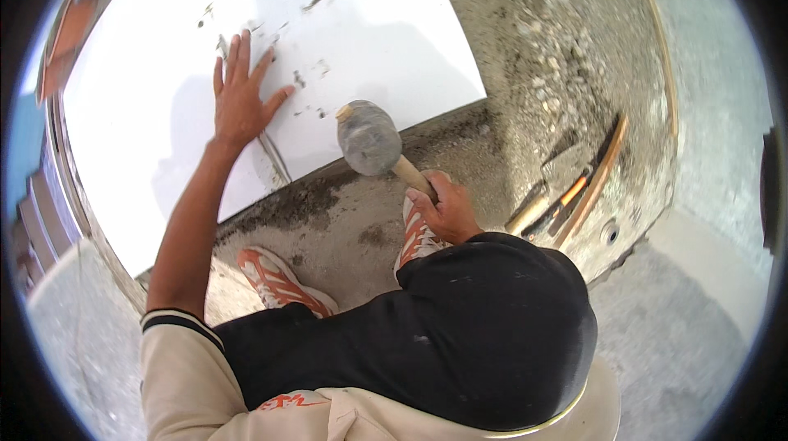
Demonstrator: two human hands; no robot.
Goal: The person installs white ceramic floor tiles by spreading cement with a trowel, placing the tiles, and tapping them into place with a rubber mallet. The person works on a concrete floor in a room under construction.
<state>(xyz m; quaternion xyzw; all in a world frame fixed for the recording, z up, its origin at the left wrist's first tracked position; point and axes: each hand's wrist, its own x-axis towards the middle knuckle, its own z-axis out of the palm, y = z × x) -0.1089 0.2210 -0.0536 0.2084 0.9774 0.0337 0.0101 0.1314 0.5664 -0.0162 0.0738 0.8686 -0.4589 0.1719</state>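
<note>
My left hand lies flat with fingers spread on a large white tile, close to a seam that runs between tiles. Smears and crumbs of dark mortar dot the white surface around it. In my right hand is the wooden handle of a rubber mallet. Its grey, rounded head hangs over the near edge of the tile, left of and beyond the hand. Whether the head touches the tile cannot be made out.
Right of the tile lies rough ground with gravel. A trowel, an orange-handled tool and a curved wooden strip rest there, near a round drain hole. A pale wall bounds the right side. My shoes stand on the grey mortar bed.
</note>
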